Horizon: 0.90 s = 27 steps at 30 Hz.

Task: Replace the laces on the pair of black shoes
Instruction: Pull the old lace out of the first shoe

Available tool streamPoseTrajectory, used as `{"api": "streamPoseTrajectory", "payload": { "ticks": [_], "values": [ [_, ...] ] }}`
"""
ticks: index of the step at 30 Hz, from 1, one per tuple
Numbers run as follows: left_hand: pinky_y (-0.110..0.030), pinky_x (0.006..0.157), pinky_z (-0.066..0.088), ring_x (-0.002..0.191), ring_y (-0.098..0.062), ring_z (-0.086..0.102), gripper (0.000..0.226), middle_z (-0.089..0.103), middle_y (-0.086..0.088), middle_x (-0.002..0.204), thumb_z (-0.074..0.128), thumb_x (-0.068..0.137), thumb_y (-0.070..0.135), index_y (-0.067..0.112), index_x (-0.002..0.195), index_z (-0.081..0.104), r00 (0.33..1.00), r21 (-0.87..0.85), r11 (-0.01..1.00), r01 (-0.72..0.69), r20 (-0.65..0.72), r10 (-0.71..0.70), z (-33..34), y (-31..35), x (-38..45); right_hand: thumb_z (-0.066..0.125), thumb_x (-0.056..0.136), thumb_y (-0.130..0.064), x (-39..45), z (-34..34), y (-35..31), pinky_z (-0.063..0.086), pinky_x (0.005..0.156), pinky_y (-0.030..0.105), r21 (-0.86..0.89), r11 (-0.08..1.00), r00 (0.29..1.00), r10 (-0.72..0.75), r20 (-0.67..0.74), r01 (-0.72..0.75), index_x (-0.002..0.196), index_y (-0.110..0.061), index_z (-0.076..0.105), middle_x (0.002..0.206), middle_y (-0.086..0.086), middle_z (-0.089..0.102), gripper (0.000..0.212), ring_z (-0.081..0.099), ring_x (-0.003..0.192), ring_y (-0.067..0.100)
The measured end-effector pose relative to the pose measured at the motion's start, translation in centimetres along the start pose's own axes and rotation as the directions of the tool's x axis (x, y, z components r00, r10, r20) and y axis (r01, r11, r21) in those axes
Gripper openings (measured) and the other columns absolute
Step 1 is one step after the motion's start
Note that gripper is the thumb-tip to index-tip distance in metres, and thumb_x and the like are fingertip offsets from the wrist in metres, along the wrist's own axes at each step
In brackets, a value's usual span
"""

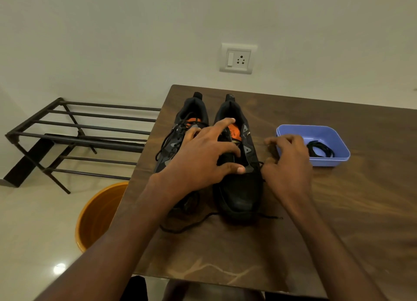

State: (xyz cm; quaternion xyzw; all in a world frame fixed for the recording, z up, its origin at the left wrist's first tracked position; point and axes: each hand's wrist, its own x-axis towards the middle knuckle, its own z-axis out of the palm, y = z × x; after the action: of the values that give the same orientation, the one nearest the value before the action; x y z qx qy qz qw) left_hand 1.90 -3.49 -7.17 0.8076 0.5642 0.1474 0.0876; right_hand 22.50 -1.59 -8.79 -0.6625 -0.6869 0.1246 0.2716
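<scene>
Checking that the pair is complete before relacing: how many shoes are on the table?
2. The left shoe stands near the table's left edge, partly under the left hand. The right shoe stands beside it, between both hands.

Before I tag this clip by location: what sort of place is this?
Probably a room in a home, perhaps near the entry. A bare metal shoe rack stands on the tiled floor, a wall socket sits above a wooden table, and an orange bucket stands beside it.
</scene>
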Motion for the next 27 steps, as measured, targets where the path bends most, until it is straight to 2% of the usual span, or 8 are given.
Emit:
{"api": "streamPoseTrajectory", "payload": {
  "ticks": [4,9,18,20,22,24,26,27],
  "values": [
    [-0.057,0.127,0.012,0.158,-0.022,0.011,0.084,0.006,0.001,0.172,0.060,0.078,0.083,0.032,0.143,0.050,0.999,0.035,0.998,0.051,-0.008,-0.050,1.0,1.4,0.0,0.066,0.090,-0.004,0.1,-0.4,-0.2,0.052,0.088,0.025,0.268,0.955,0.988,-0.146,0.040,0.130,0.119,-0.023,0.068,0.120,-0.006,0.062,0.035,0.059,0.106,0.007],
    [-0.045,0.124,0.025,0.154,-0.027,0.022,0.123,-0.004,0.008,0.171,0.071,0.068,0.083,0.023,0.162,0.019,0.993,0.008,0.992,0.122,0.004,-0.122,1.5,1.8,0.2,0.073,0.092,-0.041,0.3,-0.6,0.5,0.050,0.068,0.028,0.188,0.982,0.954,-0.074,0.290,0.019,0.095,-0.026,0.066,0.087,-0.009,0.066,0.017,0.061,0.083,0.006],
    [-0.046,0.122,0.030,0.154,-0.029,0.024,0.132,-0.010,0.018,0.168,0.082,0.064,0.073,0.028,0.165,0.009,0.987,-0.087,0.985,0.149,0.080,-0.142,1.6,1.5,0.8,0.074,0.094,-0.026,-0.1,-2.1,-0.3,0.055,0.077,0.031,0.297,0.951,0.964,-0.002,0.266,-0.080,0.079,-0.021,0.073,0.087,-0.008,0.071,0.016,0.067,0.084,0.006],
    [-0.047,0.122,0.029,0.154,-0.029,0.022,0.133,-0.011,0.019,0.168,0.083,0.064,0.072,0.028,0.165,0.007,0.984,-0.098,0.983,0.157,0.105,-0.147,1.5,1.3,0.9,0.069,0.097,-0.020,-0.3,-2.5,-0.2,0.055,0.087,0.031,0.621,0.764,0.976,0.053,0.210,-0.175,0.088,-0.013,0.075,0.099,-0.006,0.076,0.013,0.070,0.096,0.005],
    [-0.048,0.123,0.029,0.155,-0.030,0.020,0.135,-0.011,0.020,0.168,0.083,0.063,0.072,0.029,0.165,0.005,0.981,-0.113,0.980,0.166,0.121,-0.153,1.4,1.3,0.9,0.057,0.103,-0.023,0.0,-3.8,-0.5,0.052,0.092,0.032,0.936,0.213,0.960,0.058,0.274,-0.280,0.092,-0.013,0.069,0.105,-0.004,0.078,0.019,0.072,0.109,0.011],
    [-0.048,0.123,0.029,0.155,-0.029,0.021,0.135,-0.012,0.021,0.168,0.083,0.063,0.072,0.030,0.165,0.005,0.980,-0.115,0.979,0.166,0.128,-0.151,1.4,1.3,1.0,0.049,0.106,-0.031,0.6,-5.7,-0.4,0.053,0.095,0.036,0.887,-0.389,0.964,-0.011,0.267,-0.250,0.090,-0.019,0.066,0.104,-0.004,0.077,0.026,0.073,0.108,0.016],
    [-0.048,0.123,0.030,0.154,-0.030,0.021,0.134,-0.012,0.021,0.168,0.083,0.064,0.072,0.029,0.165,0.006,0.981,-0.113,0.981,0.161,0.132,-0.145,1.4,1.3,1.0,0.049,0.107,-0.031,0.8,-6.7,-0.3,0.057,0.086,0.033,0.882,-0.442,0.984,-0.006,0.178,-0.163,0.093,-0.019,0.068,0.098,-0.004,0.076,0.026,0.073,0.091,0.013],
    [-0.048,0.123,0.030,0.154,-0.030,0.022,0.133,-0.012,0.022,0.167,0.083,0.064,0.071,0.029,0.165,0.007,0.981,-0.115,0.981,0.157,0.130,-0.142,1.4,1.3,1.1,0.052,0.107,-0.029,0.7,-6.8,-0.5,0.057,0.080,0.030,0.968,-0.220,0.991,0.029,0.131,-0.122,0.098,-0.018,0.070,0.095,-0.002,0.075,0.023,0.070,0.083,0.011]
  ]
}}
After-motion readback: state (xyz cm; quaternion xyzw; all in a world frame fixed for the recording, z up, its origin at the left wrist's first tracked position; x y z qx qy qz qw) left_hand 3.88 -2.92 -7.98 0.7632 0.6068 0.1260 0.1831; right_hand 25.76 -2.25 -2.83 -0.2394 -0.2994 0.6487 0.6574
